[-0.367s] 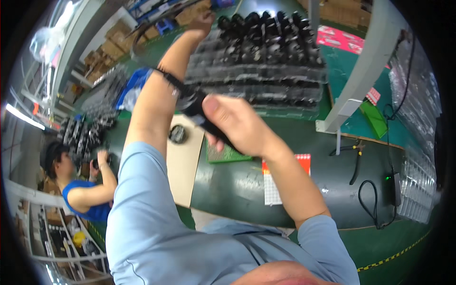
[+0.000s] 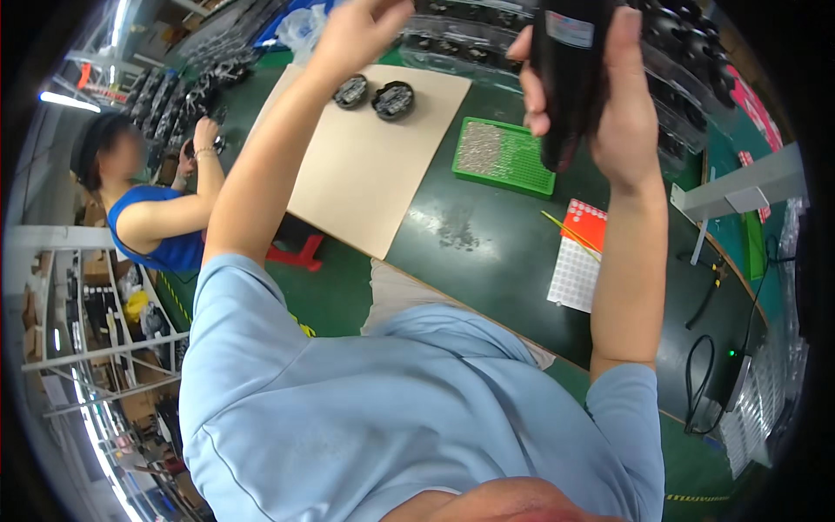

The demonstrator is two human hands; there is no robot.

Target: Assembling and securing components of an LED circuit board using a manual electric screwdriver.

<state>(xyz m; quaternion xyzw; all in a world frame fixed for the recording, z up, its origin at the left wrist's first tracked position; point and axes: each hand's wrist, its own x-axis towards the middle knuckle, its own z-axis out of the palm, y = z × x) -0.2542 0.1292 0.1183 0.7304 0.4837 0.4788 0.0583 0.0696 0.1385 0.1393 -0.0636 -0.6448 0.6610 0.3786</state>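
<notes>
My right hand point(image 2: 628, 117) is wrapped round a thick black handheld tool point(image 2: 565, 87) with a pale label, raised over the workbench. Its upper end runs out of the picture. My left hand point(image 2: 358, 35) reaches out at the top edge. Its visible fingers are apart with nothing seen in them; the fingertips are partly cut off. Below it, two round black parts point(image 2: 393, 102) lie on a beige board point(image 2: 365, 178). Left of the tool's lower end is a green tray point(image 2: 522, 178) filled partly with small metal pieces.
Clear trays of black parts point(image 2: 465, 39) are stacked behind. A sticker sheet point(image 2: 574, 278) with a thin yellow stick, pliers point(image 2: 711, 287) and a cable with a black adapter point(image 2: 738, 383) lie at right. A co-worker in blue point(image 2: 161, 217) sits at left, handling parts.
My right hand has carried the black tool up and to the right, away from my left forearm. My left hand has moved toward the top edge. The view has shifted, showing more board.
</notes>
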